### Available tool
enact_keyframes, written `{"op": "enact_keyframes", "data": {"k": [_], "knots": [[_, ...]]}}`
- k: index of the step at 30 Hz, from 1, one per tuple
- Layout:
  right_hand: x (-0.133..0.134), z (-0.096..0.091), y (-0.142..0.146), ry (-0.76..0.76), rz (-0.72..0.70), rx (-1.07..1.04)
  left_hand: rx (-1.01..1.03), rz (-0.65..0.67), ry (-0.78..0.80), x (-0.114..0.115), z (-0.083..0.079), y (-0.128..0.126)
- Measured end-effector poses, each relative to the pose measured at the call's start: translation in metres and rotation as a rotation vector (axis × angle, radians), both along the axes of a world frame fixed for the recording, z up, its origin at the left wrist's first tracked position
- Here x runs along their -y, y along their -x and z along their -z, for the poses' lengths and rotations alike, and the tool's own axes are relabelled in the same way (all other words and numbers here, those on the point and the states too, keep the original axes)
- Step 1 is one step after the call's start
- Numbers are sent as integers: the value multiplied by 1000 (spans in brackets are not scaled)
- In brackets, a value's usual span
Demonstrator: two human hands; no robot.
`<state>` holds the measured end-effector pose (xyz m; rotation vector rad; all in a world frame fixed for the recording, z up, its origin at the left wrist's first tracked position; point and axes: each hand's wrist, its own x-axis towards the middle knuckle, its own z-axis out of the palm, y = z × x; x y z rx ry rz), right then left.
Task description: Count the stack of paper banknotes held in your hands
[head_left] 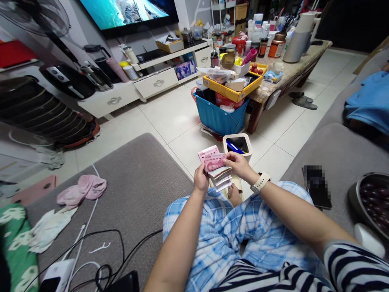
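Observation:
Above my knees, my left hand [201, 178] grips a stack of banknotes [215, 163] by its left side. The upper notes are pink and marked 100; below them the stack shows pale, layered edges. My right hand [238, 164] pinches the right edge of the top pink note, fingers closed. A wristband in beige sits on my right wrist. Just beyond my right hand a cream bin [249, 151] with a dark inside holds something blue. My bare foot shows under the notes.
A blue basket [220, 117] and a loaded coffee table [264, 94] stand ahead. To my right on the sofa lie a phone [317, 186] and a bowl of dark round fruit [354, 198]. Cables and a pink cloth [82, 190] lie left.

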<state>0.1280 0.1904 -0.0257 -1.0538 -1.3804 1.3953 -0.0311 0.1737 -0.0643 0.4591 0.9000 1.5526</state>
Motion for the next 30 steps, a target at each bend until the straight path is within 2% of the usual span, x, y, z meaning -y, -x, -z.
{"op": "enact_keyframes", "data": {"k": [15, 23, 30], "knots": [[0, 0, -1, -7, 4, -11, -58, -12, -21, 0, 0, 1], [1, -6, 0, -5, -33, -70, -197, 13, -62, 0, 4, 5], [3, -11, -1, -32, -36, -45, -186, 22, -54, 3, -6, 5]]}}
